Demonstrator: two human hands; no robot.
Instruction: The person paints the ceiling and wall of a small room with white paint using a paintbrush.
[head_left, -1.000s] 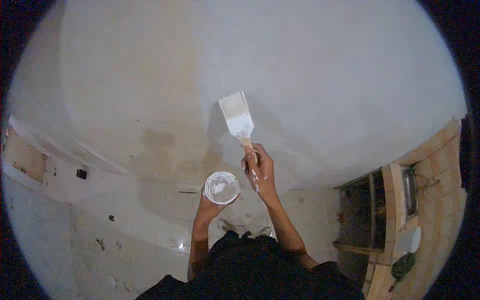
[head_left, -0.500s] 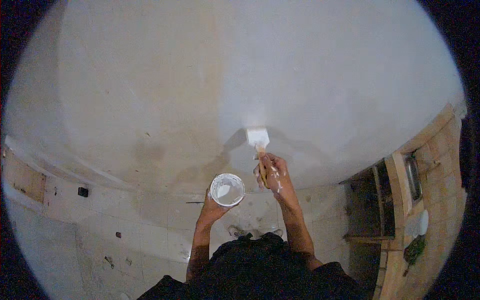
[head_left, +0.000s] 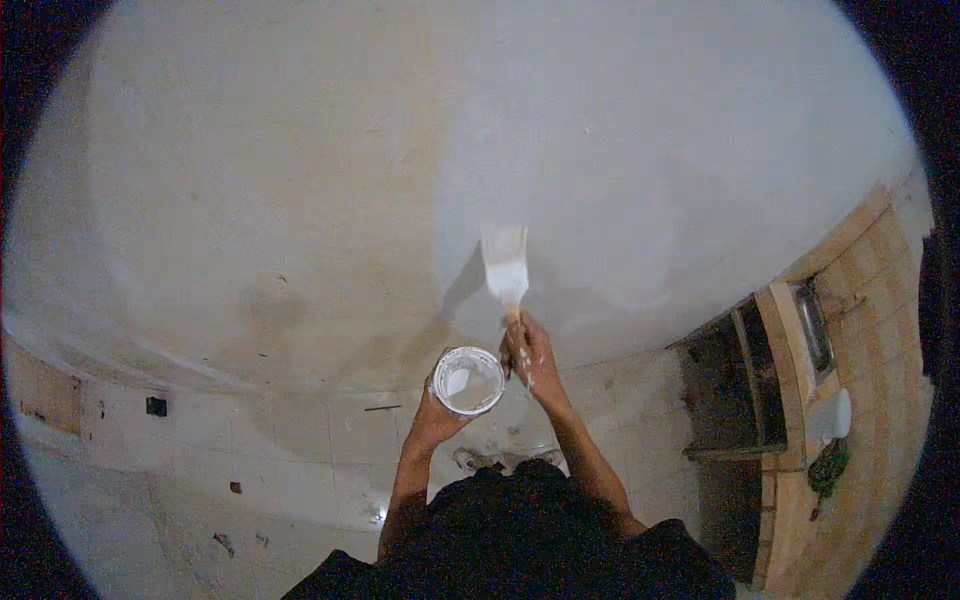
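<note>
My right hand [head_left: 533, 358], spotted with white paint, is closed round the wooden handle of a wide paintbrush [head_left: 506, 275]. The brush points up, its whitened bristles against the wall [head_left: 330, 180], just right of the line where the beige part meets a paler, white-coated part. In my left hand [head_left: 433, 415] is a round white paint tub [head_left: 470, 381], gripped from its left side. White paint shows inside the tub, and its rim is smeared. The tub is close below and left of my right hand.
At the right runs a tiled counter [head_left: 865, 330] with a metal sink [head_left: 815, 328], a white item [head_left: 831, 415], green leaves [head_left: 827, 467] and dark open shelves [head_left: 735, 380] beneath. On the tiled floor [head_left: 300, 450] lie a small black box [head_left: 156, 406], a thin dark stick [head_left: 382, 407] and scraps.
The brush has shifted slightly left, with its bristles now higher on the wall. My left hand and the tub have come a little to the right, nearer my right hand. The view has shifted slightly.
</note>
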